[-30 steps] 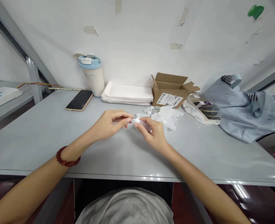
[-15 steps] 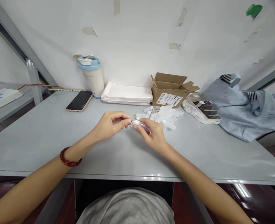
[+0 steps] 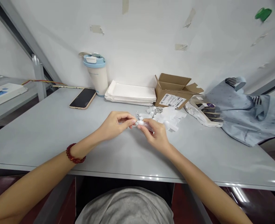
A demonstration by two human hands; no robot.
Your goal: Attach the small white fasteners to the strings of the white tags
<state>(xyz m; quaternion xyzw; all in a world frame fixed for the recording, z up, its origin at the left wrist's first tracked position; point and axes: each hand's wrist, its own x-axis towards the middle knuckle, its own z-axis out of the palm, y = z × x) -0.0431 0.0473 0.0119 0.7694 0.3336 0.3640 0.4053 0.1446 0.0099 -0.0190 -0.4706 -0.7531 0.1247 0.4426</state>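
Observation:
Between the fingers and thumb of my right hand [image 3: 158, 132] is a small clear plastic tube with a white cap [image 3: 140, 122], lying nearly level with the cap toward the left. My left hand [image 3: 120, 124] is closed in a pinch just left of that cap, on a thin pale cord or loop beside it; the fingers partly hide it. Both hands are close together over the grey table [image 3: 109, 155]. Just behind and right of my right hand lies a loose pile of similar translucent white-capped tubes [image 3: 168, 115], some with thin cords.
Behind the pile stands an open cardboard box [image 3: 172, 96], with a stack of white envelopes [image 3: 132, 93] beside it. A cup with a blue lid [image 3: 96, 74] and a phone [image 3: 83, 98] are at left. At right lie a plastic-wrapped packet [image 3: 205, 112] and blue cloth [image 3: 249, 112].
The view has shifted slightly, so everything on the table appears farther right. Both hands keep their grip on the tube and cord, with hardly any movement against the table.

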